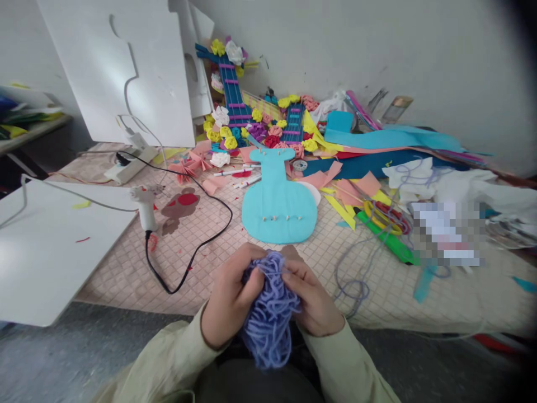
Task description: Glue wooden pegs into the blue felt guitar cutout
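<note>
White board [121, 67] upright at mat's far left corner. Mat [268, 268] on floor, checked, pale. Second white board [46, 246] flat over mat's left edge. Blue felt guitar shape [277, 204] mid-mat, pins in it. Paper flowers [235, 134] and felt scraps heaped along far edge by wall. Glue gun [145, 210] standing near left edge, black cord looping toward near edge. Yarn bundle [271, 310], purple, over mat's near edge, above lap. Left hand [229, 305] grip clamped on yarn's left side; right hand [312, 302] grip pinching its top right.
</note>
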Demonstrator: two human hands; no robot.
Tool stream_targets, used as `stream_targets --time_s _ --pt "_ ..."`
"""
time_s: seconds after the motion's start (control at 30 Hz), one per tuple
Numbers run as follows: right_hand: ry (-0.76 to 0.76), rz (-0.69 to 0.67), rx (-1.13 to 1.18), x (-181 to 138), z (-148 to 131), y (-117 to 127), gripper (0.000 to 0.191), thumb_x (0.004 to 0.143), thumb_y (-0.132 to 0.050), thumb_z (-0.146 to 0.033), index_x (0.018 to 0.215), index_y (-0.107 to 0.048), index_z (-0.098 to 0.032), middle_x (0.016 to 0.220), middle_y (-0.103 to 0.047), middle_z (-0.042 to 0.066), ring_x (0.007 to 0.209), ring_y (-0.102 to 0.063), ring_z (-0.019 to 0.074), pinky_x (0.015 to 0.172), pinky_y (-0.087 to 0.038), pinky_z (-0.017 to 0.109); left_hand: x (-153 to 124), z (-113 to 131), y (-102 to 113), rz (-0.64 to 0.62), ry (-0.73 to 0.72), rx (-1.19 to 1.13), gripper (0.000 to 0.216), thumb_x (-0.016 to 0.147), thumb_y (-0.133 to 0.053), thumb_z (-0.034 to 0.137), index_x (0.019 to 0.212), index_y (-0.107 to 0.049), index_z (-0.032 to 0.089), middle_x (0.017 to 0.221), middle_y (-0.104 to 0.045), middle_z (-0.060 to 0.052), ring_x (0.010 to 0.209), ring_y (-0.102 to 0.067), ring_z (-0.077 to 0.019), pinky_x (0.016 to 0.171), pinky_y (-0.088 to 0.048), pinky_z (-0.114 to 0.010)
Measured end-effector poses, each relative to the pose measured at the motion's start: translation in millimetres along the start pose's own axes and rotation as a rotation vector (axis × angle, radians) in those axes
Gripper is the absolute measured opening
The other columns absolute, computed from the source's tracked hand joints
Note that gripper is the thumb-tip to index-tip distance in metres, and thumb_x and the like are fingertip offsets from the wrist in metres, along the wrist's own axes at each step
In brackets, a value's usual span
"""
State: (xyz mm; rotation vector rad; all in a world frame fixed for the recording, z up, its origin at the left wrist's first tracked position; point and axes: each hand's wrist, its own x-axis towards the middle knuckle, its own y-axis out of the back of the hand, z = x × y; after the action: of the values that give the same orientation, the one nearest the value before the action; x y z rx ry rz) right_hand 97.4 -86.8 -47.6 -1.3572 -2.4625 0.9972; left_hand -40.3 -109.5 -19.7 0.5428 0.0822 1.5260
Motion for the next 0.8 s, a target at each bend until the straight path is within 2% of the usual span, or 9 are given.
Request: stream_targets --time_s 0.17,0.23,0.33,0.43,0.53,0.6,0.73,0.8 --pt "0.19 0.2 -0.477 -5.9 -9.4 -10.1 0.027 0.072 -0.063 -0.039 0.066 -0.055 -0.014 0.054 -0.04 -0.004 0.049 -0.033 0.0048 0.044 -0.027 0.017 0.7 -5.4 -2.7 0.082 0.009 0.024 0.009 0.083 -0.043 0.019 0.088 -0.051 0.018 0.086 -0.057 -0.004 0.083 -0.053 -0.016 0.076 -0.042 -0.03" --pt "0.243 0.278 -0.596 -9.0 -11.3 -14.0 0.027 0.075 -0.06 -0.038 0.064 -0.053 -0.014 0.054 -0.038 -0.004 0.049 -0.032 0.0051 0.044 -0.027 0.017 0.6 -5.4 -3.1 0.113 0.007 0.035 0.008 0.082 -0.045 0.018 0.088 -0.051 0.019 0.086 -0.056 -0.004 0.084 -0.053 -0.0157 0.078 -0.042 -0.029" --pt "0.268 0.308 -0.694 -11.7 -11.4 -14.3 0.031 0.08 -0.054 -0.036 0.059 -0.047 -0.014 0.052 -0.032 -0.005 0.048 -0.029 0.0048 0.042 -0.024 0.018 1.4 -3.4 -1.6 0.054 0.065 -0.062 0.01 0.083 -0.045 0.021 0.082 -0.055 0.017 0.084 -0.056 -0.004 0.081 -0.053 -0.0155 0.077 -0.042 -0.029" --pt "0.25 0.292 -0.737 -12.0 -9.6 -10.2 0.033 0.08 -0.053 -0.037 0.057 -0.044 -0.014 0.051 -0.028 -0.005 0.046 -0.026 0.0043 0.041 -0.021 0.018 2.4 -2.2 1.3 -0.024 0.195 -0.259 0.015 0.081 -0.046 0.023 0.075 -0.058 0.016 0.084 -0.056 -0.005 0.084 -0.054 -0.0166 0.079 -0.043 -0.029" --pt "0.21 0.288 -0.63 -11.2 -5.7 -4.7 0.035 0.078 -0.055 -0.04 0.057 -0.046 -0.014 0.051 -0.031 -0.005 0.046 -0.028 0.0044 0.041 -0.021 0.018 3.2 -2.2 5.9 -0.042 0.401 -0.503 0.015 0.076 -0.051 0.026 0.071 -0.06 0.015 0.093 -0.056 -0.006 0.089 -0.054 -0.0183 0.079 -0.046 -0.029" --pt "0.188 0.292 -0.477 -10.7 -2.9 -1.0 0.033 0.074 -0.061 -0.04 0.059 -0.049 -0.014 0.05 -0.034 -0.005 0.045 -0.029 0.0043 0.041 -0.021 0.019 4.2 -2.0 10.3 -0.064 0.504 -0.656 0.017 0.075 -0.052 0.029 0.07 -0.061 0.015 0.093 -0.056 -0.006 0.082 -0.054 -0.0167 0.072 -0.048 -0.027" --pt "0.176 0.269 -0.105 -10.9 -3.1 2.6 0.028 0.068 -0.067 -0.038 0.069 -0.049 -0.017 0.045 -0.025 -0.01 0.039 -0.02 0.003 0.038 -0.016 0.017 7.8 -0.4 18.9 -0.233 0.593 -0.832 0.014 0.073 -0.052 0.027 0.073 -0.062 0.018 0.08 -0.056 -0.003 0.061 -0.05 -0.011 0.061 -0.048 -0.024" --pt "0.193 0.258 -0.021 -11.2 -6.6 2.0 0.027 0.066 -0.069 -0.035 0.075 -0.049 -0.019 0.044 -0.019 -0.012 0.037 -0.015 0.0023 0.036 -0.014 0.016 9.6 0.0 20.3 -0.312 0.657 -0.868 0.013 0.07 -0.056 0.03 0.075 -0.061 0.02 0.07 -0.054 -0.002 0.053 -0.048 -0.0104 0.054 -0.047 -0.025"
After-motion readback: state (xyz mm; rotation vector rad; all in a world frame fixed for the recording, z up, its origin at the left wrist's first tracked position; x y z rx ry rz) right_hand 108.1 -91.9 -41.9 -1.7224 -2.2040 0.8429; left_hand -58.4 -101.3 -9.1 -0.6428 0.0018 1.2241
